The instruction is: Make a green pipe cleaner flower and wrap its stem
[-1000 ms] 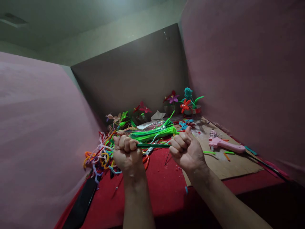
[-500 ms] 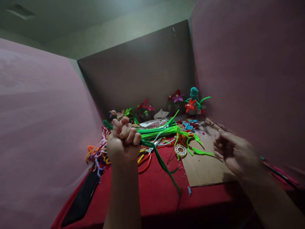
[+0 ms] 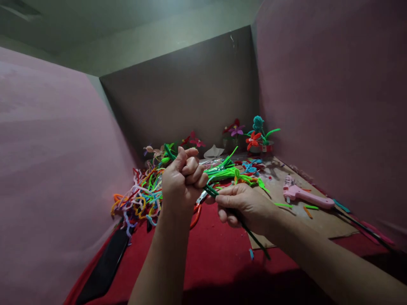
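Dark green pipe cleaners [image 3: 210, 190] run through both hands above the red cloth. My left hand [image 3: 186, 178] is closed in a fist around them, and one end sticks up beyond its thumb. Just to the right, my right hand [image 3: 243, 205] pinches the same strands, whose loose ends hang down toward the lower right. Behind the hands lies a bundle of bright green pipe cleaners [image 3: 222, 171]. Orange-handled scissors [image 3: 196, 215] are partly hidden by my left hand.
A pink glue gun [image 3: 310, 198] rests on a cardboard sheet [image 3: 330, 226] at the right. Tangled colored pipe cleaners [image 3: 140, 197] and a black phone-like slab [image 3: 104, 264] are at the left. Pipe-cleaner flowers [image 3: 253, 140] stand at the back.
My right hand has moved left from over the cardboard and now grips the green strands. My left hand has shifted right and slightly up. The glue gun has come into sight.
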`<state>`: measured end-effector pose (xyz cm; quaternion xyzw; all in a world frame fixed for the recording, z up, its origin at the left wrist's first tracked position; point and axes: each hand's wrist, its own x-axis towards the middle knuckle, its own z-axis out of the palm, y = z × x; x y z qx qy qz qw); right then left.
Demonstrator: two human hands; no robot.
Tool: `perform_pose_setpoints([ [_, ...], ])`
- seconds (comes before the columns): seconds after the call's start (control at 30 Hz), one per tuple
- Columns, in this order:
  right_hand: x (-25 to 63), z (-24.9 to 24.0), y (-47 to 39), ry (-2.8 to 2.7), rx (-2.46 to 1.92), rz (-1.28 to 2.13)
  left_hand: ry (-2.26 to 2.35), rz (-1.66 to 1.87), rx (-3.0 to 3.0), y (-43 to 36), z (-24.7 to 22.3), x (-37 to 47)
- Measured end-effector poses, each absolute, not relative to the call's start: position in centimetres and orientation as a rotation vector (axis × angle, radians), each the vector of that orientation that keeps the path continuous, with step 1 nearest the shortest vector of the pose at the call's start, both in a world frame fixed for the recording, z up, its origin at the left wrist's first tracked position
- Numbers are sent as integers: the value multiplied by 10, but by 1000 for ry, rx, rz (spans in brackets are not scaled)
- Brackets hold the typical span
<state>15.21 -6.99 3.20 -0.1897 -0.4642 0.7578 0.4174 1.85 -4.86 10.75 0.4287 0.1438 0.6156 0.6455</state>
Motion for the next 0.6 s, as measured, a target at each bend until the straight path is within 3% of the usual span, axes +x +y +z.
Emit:
perform_pose_setpoints([
  [0.4,148,29,-51,-1084,-332,2145,324,1316,956,-19,100,15],
  [0.6,147,35,-35,-638,-226,1939,472,1209,1007,-17,62,13],
])
